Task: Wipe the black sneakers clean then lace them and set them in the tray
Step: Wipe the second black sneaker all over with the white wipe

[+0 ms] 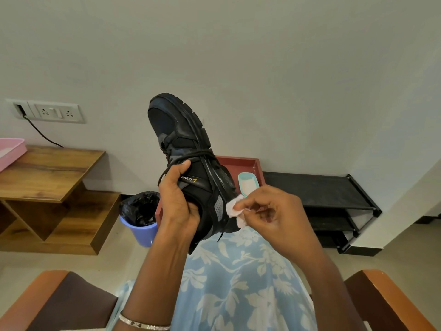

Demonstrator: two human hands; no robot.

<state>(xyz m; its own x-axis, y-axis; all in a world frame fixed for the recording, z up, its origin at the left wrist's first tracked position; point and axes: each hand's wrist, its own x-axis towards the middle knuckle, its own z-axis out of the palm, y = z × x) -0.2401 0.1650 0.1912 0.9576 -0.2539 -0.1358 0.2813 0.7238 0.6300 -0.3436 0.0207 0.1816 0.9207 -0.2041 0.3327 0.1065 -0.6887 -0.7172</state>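
One black sneaker (183, 144) in view, raised over the lap (238, 271), toe high, sole turned to the right, well apart from the red tray (241, 162) on the floor behind. Left hand (177, 201) grips the heel end, fingers wrapped round the collar, thumb pressed on the tongue; we judge this steadies the side for wiping. Right hand (269, 211) pinches a small whitish wipe (232, 207) between thumb and forefinger, touching the side near the heel; other fingers loosely curled. Upper looks dull, with pale streaks along the midsole. Lace (191, 154) loose, one end dangling.
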